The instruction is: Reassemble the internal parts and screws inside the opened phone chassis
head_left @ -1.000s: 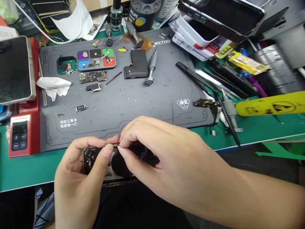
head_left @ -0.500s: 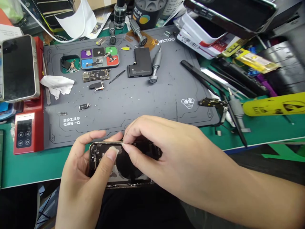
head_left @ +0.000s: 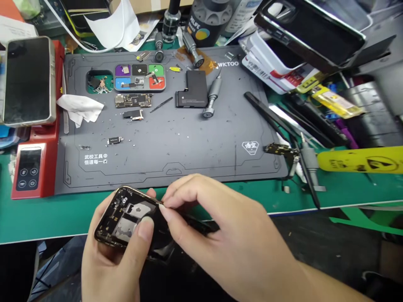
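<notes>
An opened phone housing (head_left: 118, 226), its inner side facing up, lies in my left hand (head_left: 118, 260). My left thumb presses on the inside near grey adhesive patches, and the fingers wrap behind the frame. With thumb and index finger closed together, my right hand (head_left: 217, 226) pinches at the housing's far long edge. Whatever sits between those fingertips is too small to make out. The right hand hides part of the housing. Beyond the hands, on a grey work mat (head_left: 195, 155), are a logic board (head_left: 133, 100), a black phone battery (head_left: 197, 90) and a screwdriver (head_left: 214, 95).
A coloured parts tray (head_left: 140, 87) and white tissue (head_left: 81, 109) are on the mat. At left, a phone (head_left: 29, 79) rests on a red device (head_left: 36, 167). Tweezers (head_left: 267, 111), a circuit board piece (head_left: 280, 149) and a yellow-handled tool (head_left: 359, 160) crowd the right side.
The housing has turned, its right end dipping toward me, and more of its left interior shows. Both hands sit lower in view. My right fingers keep pinching at its far edge.
</notes>
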The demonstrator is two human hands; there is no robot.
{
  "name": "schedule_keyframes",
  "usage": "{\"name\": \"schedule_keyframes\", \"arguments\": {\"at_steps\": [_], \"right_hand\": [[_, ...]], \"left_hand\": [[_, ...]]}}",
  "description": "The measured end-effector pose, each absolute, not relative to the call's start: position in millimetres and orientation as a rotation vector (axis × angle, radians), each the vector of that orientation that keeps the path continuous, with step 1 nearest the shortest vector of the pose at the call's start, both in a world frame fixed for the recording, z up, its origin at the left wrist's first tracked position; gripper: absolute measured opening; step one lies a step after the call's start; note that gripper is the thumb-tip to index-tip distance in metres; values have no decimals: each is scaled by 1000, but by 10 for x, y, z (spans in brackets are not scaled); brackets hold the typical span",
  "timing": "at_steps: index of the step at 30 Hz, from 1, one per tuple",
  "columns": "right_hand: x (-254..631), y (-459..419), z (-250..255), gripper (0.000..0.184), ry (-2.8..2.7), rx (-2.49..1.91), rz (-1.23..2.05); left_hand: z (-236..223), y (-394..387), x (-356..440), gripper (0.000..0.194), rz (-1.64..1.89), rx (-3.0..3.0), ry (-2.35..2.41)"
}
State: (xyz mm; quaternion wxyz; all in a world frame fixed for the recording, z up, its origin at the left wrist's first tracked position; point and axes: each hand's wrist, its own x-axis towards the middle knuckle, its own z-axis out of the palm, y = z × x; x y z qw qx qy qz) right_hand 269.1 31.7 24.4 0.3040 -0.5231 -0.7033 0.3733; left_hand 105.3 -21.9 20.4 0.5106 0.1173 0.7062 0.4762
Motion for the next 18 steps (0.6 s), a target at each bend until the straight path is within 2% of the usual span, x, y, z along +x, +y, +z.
{"name": "schedule_keyframes", "arguments": {"at_steps": [5,9,18], "right_hand": [[2560,162,186,20,-1754,-1401,969],[2535,120,151,17,-1668,-1424,1066],[2595,68,215,14,-1432,-1467,1509]], "left_hand": [[129,-186,1073,56,1262,388,1719],[159,-165,984,65,1167,518,1762],[217,-128,760,88,844,743,1903]]}}
